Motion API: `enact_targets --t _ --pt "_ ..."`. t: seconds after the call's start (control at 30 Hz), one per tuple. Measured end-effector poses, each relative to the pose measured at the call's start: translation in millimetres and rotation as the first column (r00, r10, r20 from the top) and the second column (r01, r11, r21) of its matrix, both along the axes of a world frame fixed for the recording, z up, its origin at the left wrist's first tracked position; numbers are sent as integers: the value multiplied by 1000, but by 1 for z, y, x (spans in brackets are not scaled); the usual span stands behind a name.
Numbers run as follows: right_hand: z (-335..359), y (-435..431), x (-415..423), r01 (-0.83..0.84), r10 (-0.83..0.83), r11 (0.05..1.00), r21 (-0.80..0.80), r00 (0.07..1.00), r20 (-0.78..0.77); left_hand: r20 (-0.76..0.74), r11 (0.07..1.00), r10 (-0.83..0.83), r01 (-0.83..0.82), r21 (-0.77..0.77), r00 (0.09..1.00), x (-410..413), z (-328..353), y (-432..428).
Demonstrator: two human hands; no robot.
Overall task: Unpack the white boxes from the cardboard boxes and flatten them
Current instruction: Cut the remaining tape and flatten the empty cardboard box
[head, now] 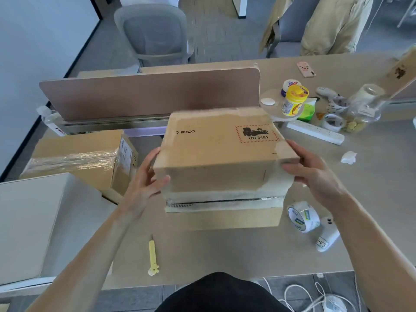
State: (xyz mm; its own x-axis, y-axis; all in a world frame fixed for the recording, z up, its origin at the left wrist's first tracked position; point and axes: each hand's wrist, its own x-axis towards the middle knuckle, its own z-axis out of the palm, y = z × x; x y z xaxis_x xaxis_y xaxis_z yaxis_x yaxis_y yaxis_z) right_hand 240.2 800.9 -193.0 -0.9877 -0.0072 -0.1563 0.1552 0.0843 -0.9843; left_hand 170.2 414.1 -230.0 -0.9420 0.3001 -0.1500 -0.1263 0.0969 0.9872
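Centre of the desk (pixel 225 251): a cardboard box (pixel 225 149), tilted, near edge down on the desktop, printed top ("PICO", a red-bordered "UN 3481" label) facing up toward the camera. Across the box's near face, a taped seam (pixel 225 200) with a dark slit along it. Left hand (pixel 144 183) pressed flat against the box's left side, fingers spread, thumb on the front face; right hand (pixel 315 174) cupped over the right top corner, fingers along the edge. Box thus grasped between both hands, neither fist clenched. No telling whether a white box sits inside; flaps closed. To the left, well apart from the held box, a second cardboard box (pixel 85 158) lying on the desk, sealed with clear tape, a printed label on its end. Further left and nearer, a white box (pixel 29 224) at the desk's edge, partly out of frame. In front of the held box, near the desk's front edge, a yellow cutter (pixel 153 255), blade end pointing away. Right of the box, just beside it, a tape roll (pixel 302 216), and touching that roll, a white controller (pixel 327 235). Beyond, at right rear, a yellow-lidded jar (pixel 293 101), a power strip (pixel 315 131), a crumpled tissue (pixel 349 157) and a phone (pixel 306 69). Behind the box, a brown divider (pixel 148 91) across the desk.
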Motion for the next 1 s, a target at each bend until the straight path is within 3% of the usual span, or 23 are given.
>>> enact_targets --t 0.1,0.2,0.27,0.47,0.57,0.7,0.8,0.9,1.0 --pt "1 -3 -10 120 -125 978 172 992 15 -78 985 24 -37 -168 997 -9 10 5" --pt "-1 -10 -21 270 -292 871 409 956 -9 -93 955 82 -105 -278 992 -16 13 7" --pt "-2 -12 -28 305 -342 819 486 940 -13 -82 939 100 -122 -322 992 -21 16 9" --pt "3 -12 -41 304 -385 735 606 923 5 -97 878 90 -125 -463 991 -32 33 14" --pt "10 -10 -46 202 -352 722 662 930 101 -37 848 65 -75 -525 997 -36 34 17" --pt "-9 -18 -49 94 -338 638 765 926 168 -21 778 66 -64 -625 998 -41 12 18" --pt "-37 -22 -46 112 -308 730 674 935 178 -43 794 104 -109 -598 994 -38 -10 15" --pt "-48 -25 -36 196 -283 899 392 942 178 -37 851 137 -137 -507 990 -31 -22 22" --pt "-50 -30 -31 259 -308 907 331 945 106 -33 899 144 -145 -414 989 -24 -22 31"
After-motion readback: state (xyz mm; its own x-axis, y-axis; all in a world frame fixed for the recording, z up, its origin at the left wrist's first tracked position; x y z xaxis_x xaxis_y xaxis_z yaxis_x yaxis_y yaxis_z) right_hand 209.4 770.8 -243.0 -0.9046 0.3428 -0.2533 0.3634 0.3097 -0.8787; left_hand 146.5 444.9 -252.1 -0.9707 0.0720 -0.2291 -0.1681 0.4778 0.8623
